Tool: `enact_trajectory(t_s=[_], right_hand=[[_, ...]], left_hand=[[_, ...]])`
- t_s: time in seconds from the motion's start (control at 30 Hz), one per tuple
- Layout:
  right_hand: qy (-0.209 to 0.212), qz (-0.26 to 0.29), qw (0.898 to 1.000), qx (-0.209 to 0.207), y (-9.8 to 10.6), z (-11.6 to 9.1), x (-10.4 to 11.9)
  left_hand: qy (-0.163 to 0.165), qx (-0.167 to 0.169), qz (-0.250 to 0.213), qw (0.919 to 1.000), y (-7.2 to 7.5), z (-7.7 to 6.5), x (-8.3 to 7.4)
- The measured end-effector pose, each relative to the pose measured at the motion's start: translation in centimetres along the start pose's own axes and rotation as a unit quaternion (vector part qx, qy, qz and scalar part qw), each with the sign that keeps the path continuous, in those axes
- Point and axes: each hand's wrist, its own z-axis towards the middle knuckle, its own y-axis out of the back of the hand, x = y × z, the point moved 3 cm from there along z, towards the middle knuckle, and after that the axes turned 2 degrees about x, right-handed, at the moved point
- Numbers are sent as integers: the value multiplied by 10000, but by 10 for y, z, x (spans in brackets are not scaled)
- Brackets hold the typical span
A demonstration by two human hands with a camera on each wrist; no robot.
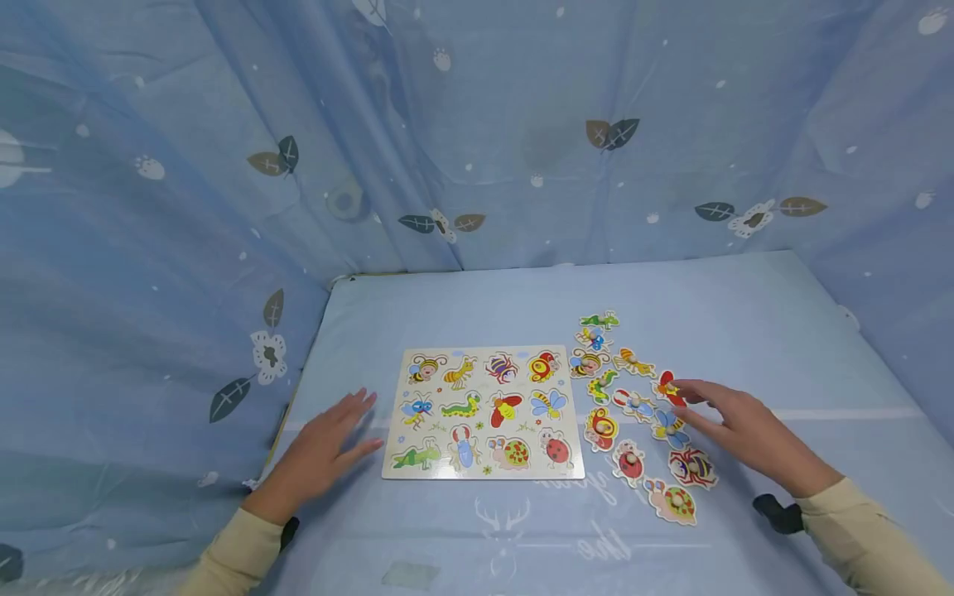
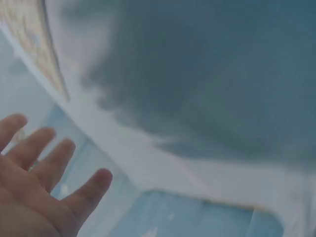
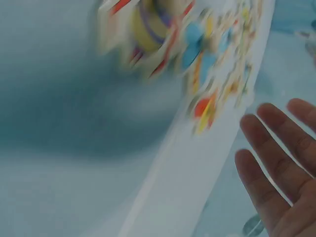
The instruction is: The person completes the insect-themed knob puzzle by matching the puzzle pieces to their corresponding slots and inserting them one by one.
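Observation:
A wooden puzzle board (image 1: 442, 420) printed with insects and other small creatures lies flat on the table. My left hand (image 1: 322, 447) is just off its left edge, fingers spread, holding nothing; the left wrist view shows the same loose fingers (image 2: 94, 190). Right of the board lie several loose knobbed puzzle pieces. Over their right side hovers my right hand (image 1: 741, 429), its fingertips near the red-winged insect piece (image 1: 666, 389) and the blue-winged piece (image 1: 669, 428). In the right wrist view its fingers (image 3: 276, 158) are straight and grip nothing. The spider piece (image 1: 693, 468) lies below that hand.
A ladybug piece (image 1: 628, 462) and a snail piece (image 1: 672, 502) lie nearest the front. The grasshopper piece (image 1: 599, 320) is farthest back. Pale blue cloth covers the table (image 1: 477, 310), and a patterned blue curtain (image 1: 522, 165) hangs behind it and along the sides.

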Motion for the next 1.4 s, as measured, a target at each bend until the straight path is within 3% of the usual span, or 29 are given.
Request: enact_trajectory(t_s=[0.13, 0.3, 0.6, 0.83, 1.0, 1.13, 1.4], right_hand=[[304, -120, 9995, -20, -11, 18, 26], [592, -145, 9977, 295, -35, 38, 51], [486, 56, 9966, 670, -59, 48, 57], [743, 187, 9938, 803, -69, 57, 68], [767, 269, 9932, 838, -66, 59, 75], [1017, 188, 9928, 604, -53, 64, 82], [1611, -623, 9846, 262, -40, 106, 100]], left_hand=[[-113, 215, 68, 9997, -18, -5, -6], [-149, 336, 183, 9992, -32, -7, -11], [-105, 568, 151, 9982, -42, -7, -21], [-94, 443, 194, 9988, -39, -10, -18], [-120, 467, 221, 9986, -39, -8, -18], [-111, 487, 297, 9983, -40, -8, -19], [-37, 536, 270, 9982, -39, -7, -19]])
